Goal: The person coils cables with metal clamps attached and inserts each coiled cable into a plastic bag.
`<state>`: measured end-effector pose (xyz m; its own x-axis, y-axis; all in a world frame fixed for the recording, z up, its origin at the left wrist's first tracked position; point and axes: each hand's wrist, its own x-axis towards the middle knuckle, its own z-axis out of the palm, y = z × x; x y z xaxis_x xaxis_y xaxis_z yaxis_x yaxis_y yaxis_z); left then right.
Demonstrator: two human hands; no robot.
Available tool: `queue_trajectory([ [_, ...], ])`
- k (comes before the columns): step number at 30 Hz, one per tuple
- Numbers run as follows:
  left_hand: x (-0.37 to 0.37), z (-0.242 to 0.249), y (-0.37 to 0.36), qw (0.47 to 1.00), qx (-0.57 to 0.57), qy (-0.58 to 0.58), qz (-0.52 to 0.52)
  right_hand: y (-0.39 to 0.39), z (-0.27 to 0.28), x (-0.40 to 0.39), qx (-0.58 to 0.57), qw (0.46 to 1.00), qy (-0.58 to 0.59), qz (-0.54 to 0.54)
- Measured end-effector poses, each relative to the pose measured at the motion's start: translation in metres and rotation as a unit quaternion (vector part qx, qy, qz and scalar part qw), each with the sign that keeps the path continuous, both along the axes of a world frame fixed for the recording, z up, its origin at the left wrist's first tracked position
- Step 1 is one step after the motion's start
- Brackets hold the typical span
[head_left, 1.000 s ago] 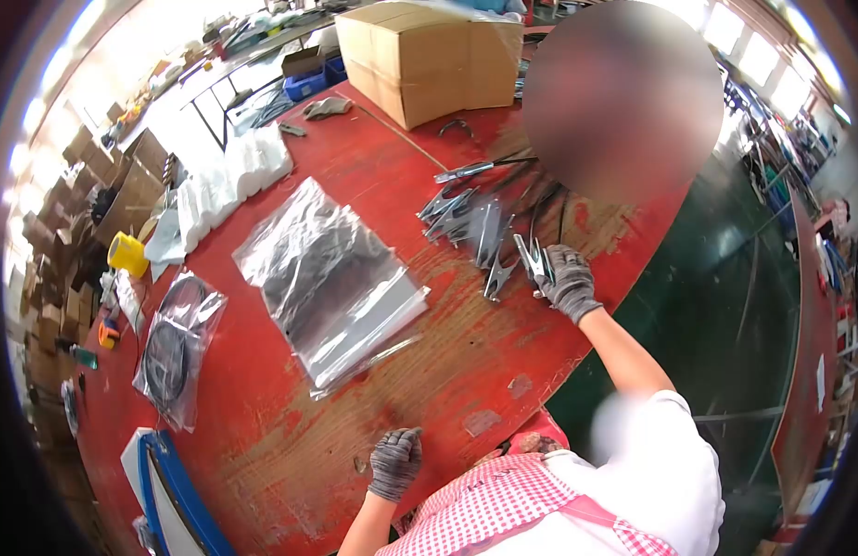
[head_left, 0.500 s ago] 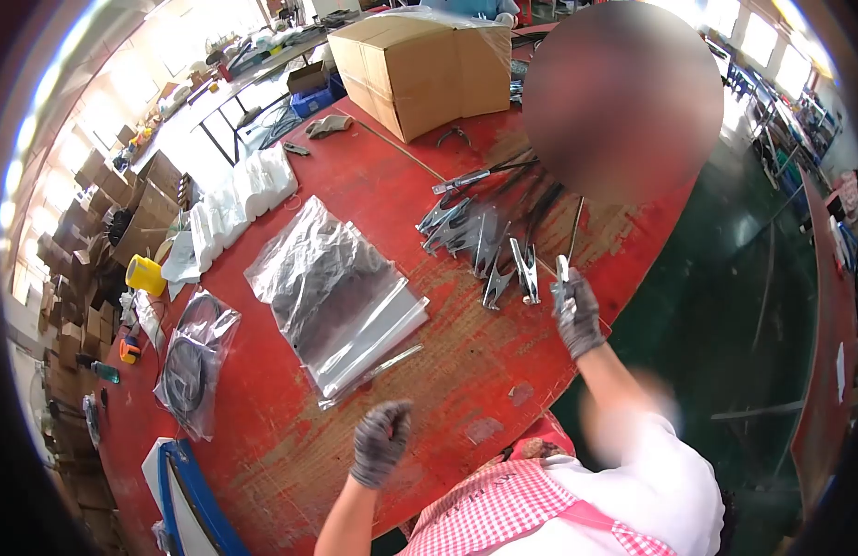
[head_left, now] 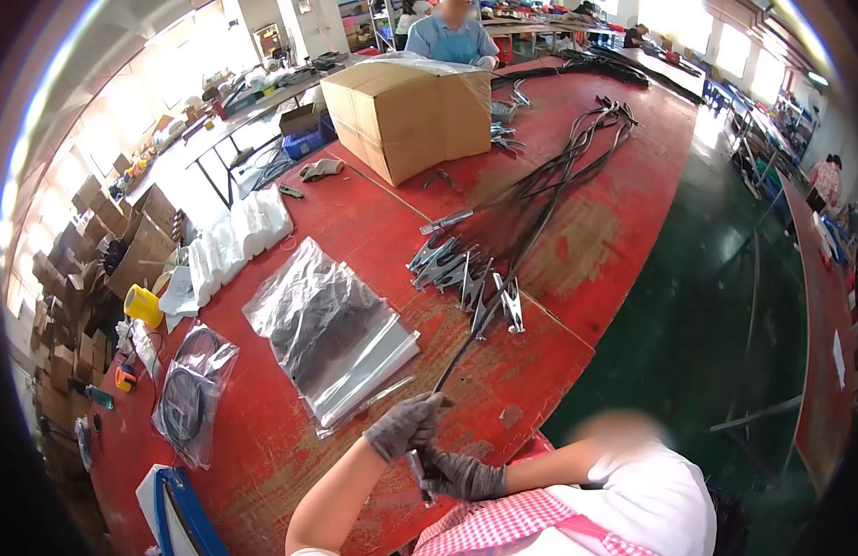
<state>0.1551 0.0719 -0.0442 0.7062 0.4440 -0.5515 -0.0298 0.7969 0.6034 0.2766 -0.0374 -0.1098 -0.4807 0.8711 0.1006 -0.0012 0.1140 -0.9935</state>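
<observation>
Both hands wear grey gloves and are close together at the table's near edge. My left hand (head_left: 407, 426) is closed around a black cable (head_left: 468, 345) that runs back toward the pile of cables. Just below it, my right hand (head_left: 457, 473) grips a metal clamp (head_left: 418, 466), partly hidden by the fingers. Several metal clamps (head_left: 440, 264) lie on the red table (head_left: 355, 491) with their black cables (head_left: 563, 181) stretching to the far right. Left of them are clear plastic bags (head_left: 331, 324).
A large cardboard box (head_left: 406, 116) stands at the back, with a person (head_left: 450, 37) behind it. A bagged coiled cable (head_left: 190, 394), a yellow roll (head_left: 143, 304), white bags (head_left: 234, 243) and a blue-edged object (head_left: 180, 510) are at the left.
My right hand has moved from beside the clamps to the near edge, bringing a clamp and cable. My left hand has moved right and closed on the cable. The view has tilted up.
</observation>
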Motion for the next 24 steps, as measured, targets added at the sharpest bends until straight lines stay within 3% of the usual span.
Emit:
queue_trajectory([
  [1,-0.007,0.012,-0.008,1.0,0.002,-0.003,0.005,0.006,0.017,0.012,-0.036,0.991,-0.043,0.124],
  [2,-0.019,0.022,-0.017,0.999,0.028,-0.006,0.039,0.015,0.051,0.024,0.11,0.979,-0.135,0.107],
  [3,-0.033,0.028,-0.025,0.996,0.055,-0.009,0.074,0.031,0.053,0.036,0.305,0.942,-0.133,0.051],
  [4,-0.046,0.028,-0.036,0.992,0.089,0.044,0.074,0.049,0.055,0.044,0.487,0.865,-0.123,-0.005],
  [5,-0.059,0.027,-0.048,0.985,0.122,0.096,0.076,0.067,0.083,0.049,0.524,0.83,-0.181,-0.058],
  [6,-0.071,0.04,-0.062,0.984,0.137,0.074,0.089,0.085,0.111,0.054,0.555,0.79,-0.237,-0.109],
  [7,-0.088,0.05,-0.073,0.982,0.15,0.054,0.101,0.11,0.105,0.062,0.506,0.821,-0.256,-0.067],
  [8,-0.123,0.036,-0.08,0.968,0.011,-0.078,0.237,0.141,0.086,0.073,0.454,0.848,-0.273,-0.026],
  [9,-0.162,0.024,-0.084,0.902,-0.125,-0.207,0.358,0.167,0.073,0.088,0.422,0.821,-0.384,0.01],
  [10,-0.187,0.036,-0.091,0.9,-0.12,-0.209,0.364,0.197,0.041,0.108,0.389,0.79,-0.474,-0.031],
  [11,-0.208,0.056,-0.106,0.892,0.086,-0.094,0.434,0.216,0.033,0.13,0.439,0.78,-0.438,-0.092],
  [12,-0.23,0.068,-0.117,0.83,0.284,0.031,0.48,0.233,0.036,0.15,0.446,0.782,-0.422,-0.101],
  [13,-0.258,0.07,-0.123,0.827,0.248,-0.046,0.502,0.229,0.072,0.154,0.346,0.79,-0.499,-0.085],
  [14,-0.273,0.073,-0.128,0.819,0.211,-0.122,0.519,0.241,0.053,0.164,0.304,0.79,-0.524,-0.093],
  [15,-0.278,0.068,-0.133,0.816,0.211,-0.121,0.524,0.255,0.034,0.17,0.26,0.789,-0.547,-0.103],
  [17,-0.28,0.06,-0.129,0.76,0.248,0.046,0.598,0.22,0.062,0.121,0.366,0.684,-0.625,0.083],
  [18,-0.267,0.046,-0.115,0.619,0.36,0.346,0.606,0.208,0.031,0.105,0.526,0.665,-0.499,0.178],
  [19,-0.247,0.04,-0.103,0.619,0.357,0.347,0.608,0.173,0.054,0.066,0.443,0.741,-0.449,0.23],
  [20,-0.221,0.035,-0.091,0.704,0.357,0.289,0.542,0.148,0.049,0.041,0.529,0.708,-0.394,0.253],
  [21,-0.193,0.033,-0.08,0.779,0.351,0.227,0.468,0.124,0.065,0.015,0.488,0.742,-0.347,0.302],
  [22,-0.164,0.038,-0.073,0.841,0.34,0.16,0.388,0.107,0.086,-0.005,0.53,0.755,-0.279,0.268],
  [23,-0.129,0.046,-0.072,0.841,0.337,0.162,0.391,0.095,0.102,-0.02,0.567,0.762,-0.209,0.232],
  [24,-0.092,0.063,-0.075,0.888,0.308,0.177,0.293,0.094,0.113,-0.03,0.566,0.763,-0.206,0.236],
])
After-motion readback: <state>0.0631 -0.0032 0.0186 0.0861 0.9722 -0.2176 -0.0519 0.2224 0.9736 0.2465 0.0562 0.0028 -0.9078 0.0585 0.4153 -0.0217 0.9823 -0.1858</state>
